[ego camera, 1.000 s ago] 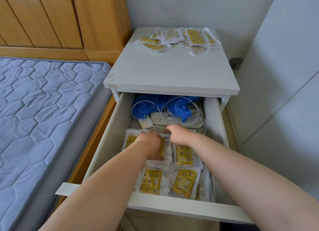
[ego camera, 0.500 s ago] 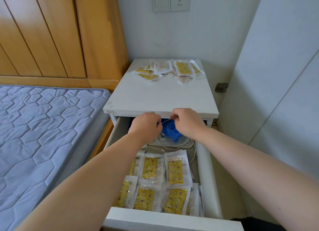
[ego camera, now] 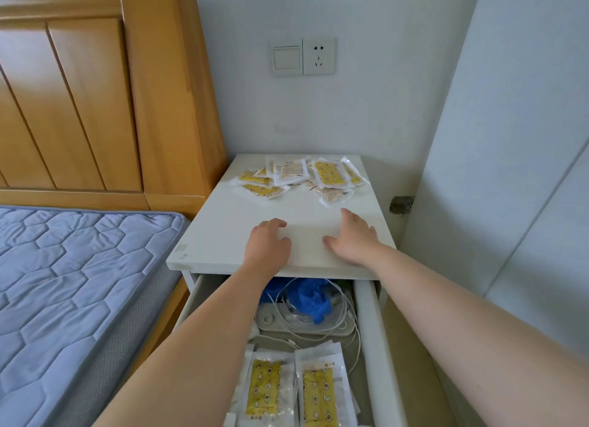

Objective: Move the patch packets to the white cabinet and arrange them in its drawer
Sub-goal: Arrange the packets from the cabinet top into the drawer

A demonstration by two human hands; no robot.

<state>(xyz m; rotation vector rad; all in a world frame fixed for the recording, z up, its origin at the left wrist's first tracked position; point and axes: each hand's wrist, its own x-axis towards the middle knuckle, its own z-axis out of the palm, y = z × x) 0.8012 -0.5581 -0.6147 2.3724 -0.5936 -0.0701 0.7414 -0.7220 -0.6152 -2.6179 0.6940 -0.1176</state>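
Several clear packets with yellow patches [ego camera: 328, 175] lie scattered at the back of the white cabinet's top [ego camera: 229, 235]. More patch packets [ego camera: 318, 391] lie side by side in the open drawer [ego camera: 371, 337] below. My left hand [ego camera: 266, 244] hovers over the front of the cabinet top with loosely bent fingers, holding nothing. My right hand [ego camera: 353, 238] reaches forward beside it with fingers stretched out, also empty. Both hands are well short of the packets on top.
Behind the packets in the drawer lie a blue glove [ego camera: 310, 299], white cables [ego camera: 338, 327] and a white device. A bed with a blue mattress [ego camera: 73, 283] and wooden headboard [ego camera: 95, 91] stands to the left. A white wardrobe panel [ego camera: 510, 171] is on the right.
Both hands have come up out of the drawer and moved forward over the cabinet top. The view has tilted upward, showing the wall socket.
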